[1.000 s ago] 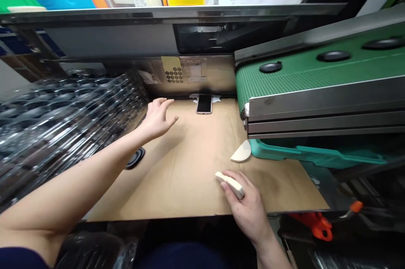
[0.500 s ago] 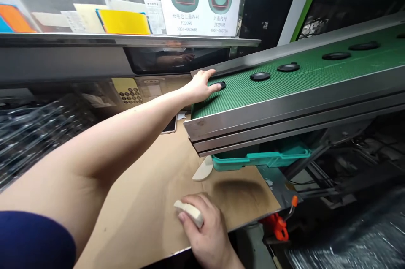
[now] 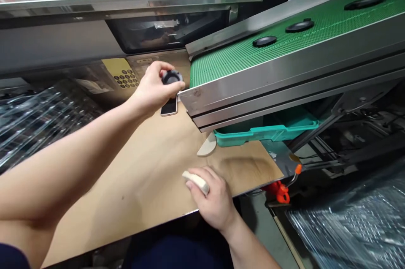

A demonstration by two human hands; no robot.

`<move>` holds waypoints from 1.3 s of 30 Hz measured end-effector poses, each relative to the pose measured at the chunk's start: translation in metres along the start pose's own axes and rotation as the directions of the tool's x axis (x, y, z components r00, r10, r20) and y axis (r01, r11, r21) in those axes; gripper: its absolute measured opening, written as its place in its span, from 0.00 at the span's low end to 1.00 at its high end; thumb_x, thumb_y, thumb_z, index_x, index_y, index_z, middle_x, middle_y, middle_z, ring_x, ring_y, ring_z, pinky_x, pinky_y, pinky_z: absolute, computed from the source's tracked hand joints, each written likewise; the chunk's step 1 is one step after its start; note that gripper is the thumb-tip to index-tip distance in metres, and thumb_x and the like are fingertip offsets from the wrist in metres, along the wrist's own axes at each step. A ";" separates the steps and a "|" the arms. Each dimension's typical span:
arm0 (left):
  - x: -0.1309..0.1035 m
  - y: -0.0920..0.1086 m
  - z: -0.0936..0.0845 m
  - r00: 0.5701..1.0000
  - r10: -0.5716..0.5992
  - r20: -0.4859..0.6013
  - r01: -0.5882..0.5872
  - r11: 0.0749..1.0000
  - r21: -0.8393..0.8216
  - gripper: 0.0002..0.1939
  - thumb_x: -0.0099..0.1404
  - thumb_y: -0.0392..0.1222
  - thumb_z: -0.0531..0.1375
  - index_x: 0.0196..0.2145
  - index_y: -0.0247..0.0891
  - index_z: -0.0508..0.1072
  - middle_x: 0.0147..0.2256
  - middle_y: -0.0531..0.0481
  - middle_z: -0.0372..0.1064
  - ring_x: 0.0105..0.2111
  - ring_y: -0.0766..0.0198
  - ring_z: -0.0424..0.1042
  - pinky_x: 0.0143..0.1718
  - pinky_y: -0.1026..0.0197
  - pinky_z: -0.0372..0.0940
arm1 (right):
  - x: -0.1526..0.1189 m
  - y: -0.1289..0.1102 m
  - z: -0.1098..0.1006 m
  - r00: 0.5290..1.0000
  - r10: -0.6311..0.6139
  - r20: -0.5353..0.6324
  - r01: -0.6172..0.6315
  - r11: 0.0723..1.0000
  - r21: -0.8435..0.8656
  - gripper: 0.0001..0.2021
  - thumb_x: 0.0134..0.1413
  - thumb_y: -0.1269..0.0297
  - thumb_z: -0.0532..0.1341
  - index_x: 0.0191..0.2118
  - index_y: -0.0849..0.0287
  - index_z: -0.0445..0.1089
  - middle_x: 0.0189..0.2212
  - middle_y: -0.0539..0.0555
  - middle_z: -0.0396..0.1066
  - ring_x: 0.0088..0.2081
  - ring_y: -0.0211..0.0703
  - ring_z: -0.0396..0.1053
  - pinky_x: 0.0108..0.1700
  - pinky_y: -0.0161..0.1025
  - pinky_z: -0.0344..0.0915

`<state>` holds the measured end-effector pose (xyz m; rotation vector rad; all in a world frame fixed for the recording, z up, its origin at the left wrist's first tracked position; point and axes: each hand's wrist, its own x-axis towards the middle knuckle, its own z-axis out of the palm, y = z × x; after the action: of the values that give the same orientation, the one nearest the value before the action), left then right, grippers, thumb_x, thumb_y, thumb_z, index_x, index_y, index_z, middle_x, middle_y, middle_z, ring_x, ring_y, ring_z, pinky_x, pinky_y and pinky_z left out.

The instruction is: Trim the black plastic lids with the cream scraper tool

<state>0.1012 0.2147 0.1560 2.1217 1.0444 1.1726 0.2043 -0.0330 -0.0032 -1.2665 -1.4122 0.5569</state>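
Between the thumb and fingers of my left hand is a round black plastic part, held just off the lower end of the green conveyor belt. My right hand, low over the front of the table, is closed round a thick cream-white pad, whose far side shows past my thumb. Farther up the belt lie several similar black parts, the nearest being a flat oval one. A pale half-round piece rests on the brown tabletop.
The conveyor's metal side rail juts over the table. Beneath it sits a teal tray. A phone lies behind my left hand. Clear plastic packs stand at left and lower right. A red clamp is at the table edge.
My left hand has lifted the black part off the belt's end and brought it left toward me. My right hand still grips the pad. The view has tilted down.
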 end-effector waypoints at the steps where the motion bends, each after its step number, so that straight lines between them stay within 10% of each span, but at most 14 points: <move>1: -0.023 -0.007 -0.008 0.998 -0.061 0.011 0.062 0.996 -0.062 0.28 0.57 0.46 0.70 0.51 0.37 0.66 0.41 0.47 0.68 0.34 0.63 0.72 0.36 0.54 0.72 | -0.001 0.000 0.001 1.000 -0.006 -0.001 0.006 1.000 -0.022 0.10 0.63 0.64 0.61 0.49 0.52 0.74 0.41 0.53 0.76 0.42 0.45 0.75 0.46 0.41 0.73; 4: -0.097 -0.021 -0.021 0.950 -0.257 0.177 0.300 0.908 -0.294 0.21 0.55 0.46 0.72 0.40 0.37 0.67 0.32 0.52 0.68 0.27 0.67 0.70 0.25 0.64 0.67 | -0.003 0.002 0.005 0.997 -0.075 -0.021 0.071 0.988 -0.136 0.10 0.65 0.63 0.60 0.50 0.52 0.73 0.41 0.53 0.76 0.42 0.44 0.75 0.45 0.40 0.73; 7: -0.164 -0.023 -0.017 0.865 -0.368 0.341 0.500 0.696 -0.515 0.19 0.56 0.43 0.71 0.38 0.38 0.66 0.32 0.54 0.69 0.32 0.64 0.75 0.34 0.60 0.73 | -0.005 0.005 0.007 0.985 -0.166 -0.048 0.151 0.962 -0.226 0.12 0.66 0.63 0.59 0.53 0.54 0.72 0.43 0.56 0.77 0.44 0.46 0.76 0.47 0.44 0.74; 13: -0.237 -0.018 0.001 0.792 -0.461 0.400 0.563 0.299 -0.770 0.12 0.67 0.46 0.63 0.46 0.41 0.69 0.46 0.49 0.73 0.42 0.62 0.78 0.43 0.57 0.74 | -0.027 -0.004 0.013 0.903 -0.430 0.026 0.417 0.859 -0.298 0.23 0.65 0.68 0.59 0.64 0.53 0.65 0.59 0.59 0.72 0.61 0.52 0.69 0.60 0.54 0.70; 18: -0.264 -0.013 -0.003 0.724 -0.320 0.611 0.649 0.014 -0.761 0.20 0.73 0.50 0.53 0.55 0.36 0.72 0.60 0.39 0.69 0.57 0.54 0.73 0.64 0.50 0.63 | -0.054 -0.019 0.035 0.756 -0.592 0.281 0.655 0.692 -0.303 0.27 0.64 0.75 0.53 0.67 0.58 0.60 0.63 0.58 0.68 0.69 0.50 0.58 0.67 0.52 0.65; 31: -0.282 -0.027 -0.014 0.759 -0.233 0.608 0.570 -0.212 -0.794 0.20 0.73 0.52 0.51 0.42 0.36 0.77 0.59 0.40 0.71 0.65 0.49 0.64 0.71 0.43 0.50 | -0.052 -0.025 0.046 0.708 -0.498 0.501 0.688 0.648 -0.328 0.29 0.66 0.62 0.60 0.69 0.65 0.56 0.67 0.62 0.60 0.72 0.54 0.51 0.71 0.56 0.56; 39: -0.285 -0.035 -0.014 0.777 -0.232 0.586 0.504 -0.328 -0.799 0.22 0.73 0.44 0.50 0.51 0.27 0.75 0.63 0.31 0.65 0.66 0.44 0.61 0.71 0.46 0.49 | -0.060 -0.031 0.056 0.715 -0.499 0.490 0.684 0.645 -0.341 0.29 0.65 0.62 0.62 0.66 0.70 0.60 0.66 0.66 0.61 0.72 0.58 0.50 0.70 0.57 0.58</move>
<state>-0.0198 0.0045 0.0015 0.3640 0.2591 0.7924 0.1316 -0.0795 -0.0166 -0.9913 -2.2776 -0.0850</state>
